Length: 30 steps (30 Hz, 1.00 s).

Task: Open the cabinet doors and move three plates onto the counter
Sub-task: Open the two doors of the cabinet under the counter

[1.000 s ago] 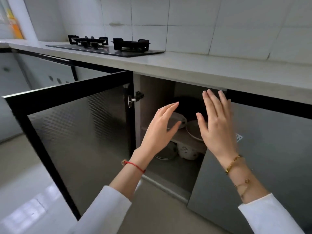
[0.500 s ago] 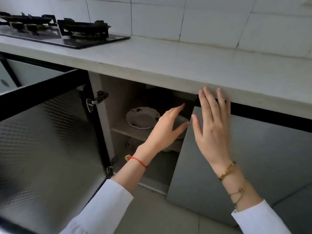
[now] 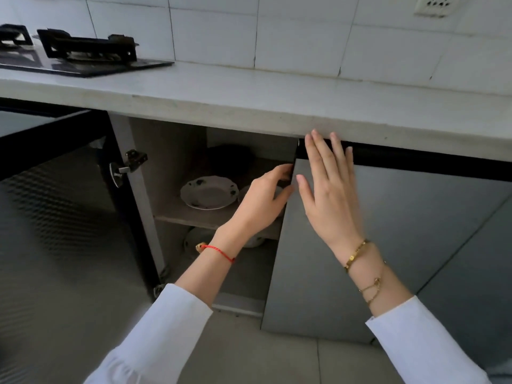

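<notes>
While the left hand (image 3: 261, 202) curls round the right door (image 3: 388, 245) edge and the right hand (image 3: 329, 189) lies spread flat, pull outward steadily, sparing the plate (image 3: 209, 192).

left hand (image 3: 260, 206) now curled round right door (image 3: 388, 245) edge, right hand (image 3: 329, 195) moved higher

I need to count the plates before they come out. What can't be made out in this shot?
- Head view: only one plate on the shelf shows whole; the left hand and right door hide the rest.
- Dishes under the shelf: dim, partly behind the left wrist; kind unclear.
- Dark object at the back: too shadowed to identify.
- Left fingertips: hidden behind the door edge.
</notes>
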{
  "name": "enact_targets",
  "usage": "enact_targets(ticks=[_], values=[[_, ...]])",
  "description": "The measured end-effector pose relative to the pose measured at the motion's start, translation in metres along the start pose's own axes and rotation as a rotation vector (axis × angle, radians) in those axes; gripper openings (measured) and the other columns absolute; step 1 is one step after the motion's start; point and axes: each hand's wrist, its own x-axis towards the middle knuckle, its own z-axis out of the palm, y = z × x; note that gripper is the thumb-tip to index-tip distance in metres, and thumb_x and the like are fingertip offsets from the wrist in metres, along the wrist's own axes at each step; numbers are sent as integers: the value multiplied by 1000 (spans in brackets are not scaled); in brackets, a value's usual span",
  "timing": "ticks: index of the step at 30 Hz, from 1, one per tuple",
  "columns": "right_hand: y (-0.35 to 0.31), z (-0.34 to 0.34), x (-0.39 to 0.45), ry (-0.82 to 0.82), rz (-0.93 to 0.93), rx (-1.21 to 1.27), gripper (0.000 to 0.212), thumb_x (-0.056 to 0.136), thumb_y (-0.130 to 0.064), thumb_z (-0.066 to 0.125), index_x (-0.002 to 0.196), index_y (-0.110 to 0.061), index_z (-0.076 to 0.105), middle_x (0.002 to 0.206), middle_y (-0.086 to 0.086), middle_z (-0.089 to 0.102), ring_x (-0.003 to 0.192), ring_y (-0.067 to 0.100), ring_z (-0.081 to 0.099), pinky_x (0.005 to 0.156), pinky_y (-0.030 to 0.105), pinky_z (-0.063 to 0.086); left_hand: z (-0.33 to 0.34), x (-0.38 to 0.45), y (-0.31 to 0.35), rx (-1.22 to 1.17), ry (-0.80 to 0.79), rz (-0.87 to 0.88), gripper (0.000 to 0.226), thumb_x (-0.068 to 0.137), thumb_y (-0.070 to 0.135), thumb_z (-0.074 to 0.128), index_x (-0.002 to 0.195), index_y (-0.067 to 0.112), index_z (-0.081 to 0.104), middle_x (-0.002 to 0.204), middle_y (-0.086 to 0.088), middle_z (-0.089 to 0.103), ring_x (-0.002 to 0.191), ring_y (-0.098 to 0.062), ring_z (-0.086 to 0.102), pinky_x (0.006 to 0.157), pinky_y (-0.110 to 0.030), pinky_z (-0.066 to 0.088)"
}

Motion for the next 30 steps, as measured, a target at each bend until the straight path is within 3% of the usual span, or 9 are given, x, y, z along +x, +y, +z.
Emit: enact_targets(ticks=[3, 6, 12, 16, 21, 27, 30], values=[[-3, -7, -9, -6, 9, -34, 56, 103, -30, 35, 153, -14, 15, 161, 2, 17, 151, 23, 7, 123, 48, 11, -3, -11, 3, -20, 17, 31, 39, 95, 16, 59, 133, 11, 52, 127, -1, 63, 119, -8, 58, 99, -16, 45], [-7, -18, -22, 3, 16, -52, 55, 103, -32, 34, 152, -15, 18, 160, 2, 23, 150, 22, 10, 123, 49, 13, -7, -22, 9, -67, 22, 40, 34, 91, 16, 64, 124, 14, 55, 117, 4, 66, 109, 0, 59, 92, -4, 43], [-13, -46, -42, 82, -8, -28, 50, 102, -30, 37, 149, -17, 28, 148, 2, 40, 147, 21, 21, 123, 48, 14, -12, -43, 23, -154, -22, 90, 29, 85, 13, 71, 109, 16, 57, 98, 12, 67, 97, 1, 64, 86, -10, 49], [-15, -64, -55, 93, -27, -37, 49, 102, -32, 39, 148, -16, 32, 145, 2, 43, 146, 21, 22, 123, 47, 14, -12, -58, 35, -191, -37, 152, 31, 83, 10, 73, 100, 25, 52, 90, 25, 62, 93, 6, 64, 81, -6, 47], [-17, -86, -75, 114, -36, -62, 48, 102, -33, 40, 146, -15, 35, 146, 3, 44, 147, 20, 23, 123, 46, 14, -5, -79, 50, -232, -29, 233, 38, 85, 13, 71, 99, 38, 47, 94, 27, 63, 97, 4, 64, 84, -13, 52], [-16, -111, -102, 182, -32, -59, 49, 99, -33, 48, 141, -8, 42, 142, 8, 48, 144, 22, 29, 122, 46, 19, 20, -107, 62, -305, 40, 369, 30, 86, 11, 71, 111, 19, 57, 105, 13, 63, 104, -1, 62, 90, -18, 49], [-10, -125, -117, 211, -45, -72, 51, 97, -35, 53, 139, -7, 43, 140, 10, 50, 143, 23, 31, 121, 48, 22, 34, -117, 72, -353, 44, 411, 35, 87, 16, 71, 119, 17, 56, 115, 17, 59, 113, 1, 58, 97, -16, 44]])
